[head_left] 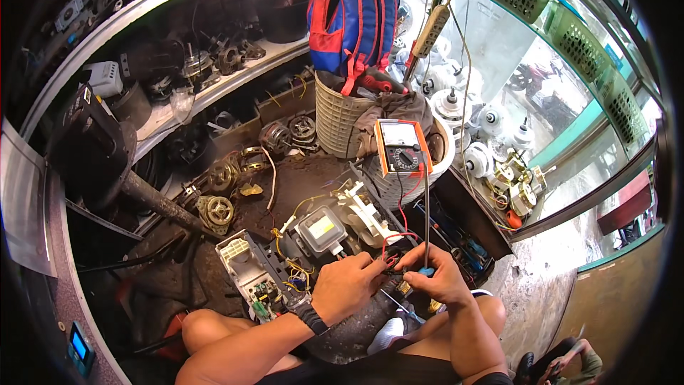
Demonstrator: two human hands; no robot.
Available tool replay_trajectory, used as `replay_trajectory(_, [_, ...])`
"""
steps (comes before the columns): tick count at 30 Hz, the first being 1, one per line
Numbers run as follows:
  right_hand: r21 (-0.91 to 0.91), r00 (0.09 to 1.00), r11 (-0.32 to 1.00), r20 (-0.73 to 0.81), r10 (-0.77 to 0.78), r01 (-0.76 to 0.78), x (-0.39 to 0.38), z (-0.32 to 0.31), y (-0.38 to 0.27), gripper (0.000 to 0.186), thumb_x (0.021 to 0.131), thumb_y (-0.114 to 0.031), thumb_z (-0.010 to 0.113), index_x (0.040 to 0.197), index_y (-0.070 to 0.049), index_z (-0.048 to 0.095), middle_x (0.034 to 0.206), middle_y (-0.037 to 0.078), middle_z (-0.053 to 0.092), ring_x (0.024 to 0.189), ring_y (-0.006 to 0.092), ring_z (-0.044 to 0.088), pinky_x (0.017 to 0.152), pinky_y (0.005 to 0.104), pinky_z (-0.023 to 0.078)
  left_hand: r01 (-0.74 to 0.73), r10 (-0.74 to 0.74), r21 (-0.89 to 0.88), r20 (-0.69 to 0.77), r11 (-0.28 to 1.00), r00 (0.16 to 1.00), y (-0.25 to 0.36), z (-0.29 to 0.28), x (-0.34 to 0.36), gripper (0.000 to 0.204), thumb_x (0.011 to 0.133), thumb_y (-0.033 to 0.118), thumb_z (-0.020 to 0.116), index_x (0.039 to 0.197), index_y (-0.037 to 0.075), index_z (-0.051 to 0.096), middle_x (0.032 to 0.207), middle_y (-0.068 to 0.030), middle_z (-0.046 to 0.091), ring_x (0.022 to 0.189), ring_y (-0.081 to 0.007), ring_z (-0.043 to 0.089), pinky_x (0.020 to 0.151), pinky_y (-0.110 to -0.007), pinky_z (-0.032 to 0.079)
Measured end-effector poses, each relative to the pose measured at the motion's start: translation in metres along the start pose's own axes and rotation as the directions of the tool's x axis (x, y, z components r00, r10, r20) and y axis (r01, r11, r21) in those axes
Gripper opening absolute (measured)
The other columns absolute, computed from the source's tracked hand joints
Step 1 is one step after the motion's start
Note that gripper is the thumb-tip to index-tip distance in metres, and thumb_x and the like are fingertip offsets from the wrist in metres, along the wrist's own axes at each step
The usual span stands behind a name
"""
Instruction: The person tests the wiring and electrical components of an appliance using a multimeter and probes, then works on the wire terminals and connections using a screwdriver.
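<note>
Left hand (353,284): fingertips bunched at thin red wires (402,234); exact grip unclear. Right hand (443,278): thumb and fingers pinching long, grey-shafted, blue-handled tool (427,228). Grey, boxy, white-labelled housing (322,230): just beyond left hand. Brown, stained floor (303,175): open room from housing to cream woven basket (338,122). Dark, long toolbox (479,212): edge bounds right side.

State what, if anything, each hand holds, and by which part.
The right hand holds a long-shafted tool, likely a screwdriver, by its blue handle. The left hand has its fingers beside a red wire; whether it grips anything cannot be told.
</note>
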State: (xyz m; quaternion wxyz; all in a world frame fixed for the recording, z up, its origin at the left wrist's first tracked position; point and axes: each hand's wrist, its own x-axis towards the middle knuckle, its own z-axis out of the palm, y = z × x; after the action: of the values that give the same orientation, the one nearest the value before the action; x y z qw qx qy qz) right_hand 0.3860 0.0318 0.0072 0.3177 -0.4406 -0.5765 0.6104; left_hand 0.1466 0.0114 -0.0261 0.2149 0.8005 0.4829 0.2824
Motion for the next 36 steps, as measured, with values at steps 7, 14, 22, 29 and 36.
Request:
replay_trajectory(7, [-0.065,0.999,0.997,-0.013,-0.039,0.038,0.007,-0.001,0.011,0.022,0.092,-0.003,0.078,0.110,-0.004,0.065,0.113,0.010,0.077,0.097,0.0099,0.067,0.083,0.0278,0.054,-0.023,0.024,0.076,-0.012,0.997,1.000,-0.003,0.004,-0.003,0.023,0.092,0.021,0.076,0.110,0.012,0.066,0.088,-0.0066,0.062,0.078,-0.0304,0.069,0.063,-0.044,0.054])
replay_trajectory(14, [-0.027,0.995,0.995,-0.044,0.095,-0.096,0.007,-0.001,0.009,0.021,0.093,0.000,0.074,0.113,-0.003,0.067,0.113,0.007,0.077,0.097,0.0088,0.066,0.088,0.0282,0.053,-0.027,0.028,0.046,-0.023,0.999,0.999,-0.002,0.001,-0.001,0.023,0.093,0.019,0.076,0.112,0.012,0.066,0.088,-0.0063,0.062,0.078,-0.0300,0.069,0.065,-0.044,0.055])
replay_trajectory(22, [-0.018,0.995,0.995,-0.043,0.093,-0.094,0.006,-0.003,0.012,0.020,0.095,-0.003,0.074,0.114,-0.003,0.069,0.112,0.004,0.077,0.098,0.0079,0.064,0.093,0.0288,0.052,-0.004,0.005,0.025,-0.030,1.000,1.000,0.000,0.001,0.000,0.026,0.091,0.020,0.078,0.115,0.014,0.070,0.089,-0.0055,0.063,0.079,-0.0289,0.069,0.065,-0.043,0.055])
replay_trajectory(29, [-0.011,0.995,0.996,-0.029,0.093,-0.094,0.006,0.001,-0.002,0.023,0.095,-0.002,0.074,0.117,-0.003,0.067,0.115,0.008,0.078,0.081,0.0053,0.063,0.073,0.0237,0.054,-0.008,0.010,0.032,-0.038,0.999,0.999,0.000,-0.001,0.000,0.027,0.091,0.020,0.079,0.115,0.013,0.070,0.088,-0.0056,0.063,0.077,-0.0288,0.070,0.064,-0.043,0.056])
replay_trajectory(36, [0.025,0.992,0.993,-0.043,0.119,-0.118,0.006,0.005,-0.010,0.024,0.095,-0.004,0.071,0.119,-0.002,0.069,0.120,0.005,0.076,0.089,0.0044,0.061,0.080,0.0236,0.052,0.004,-0.003,0.009,-0.060,1.000,0.998,-0.001,-0.002,-0.003,0.033,0.091,0.022,0.079,0.121,0.013,0.069,0.090,-0.0058,0.065,0.077,-0.0295,0.070,0.064,-0.042,0.056])
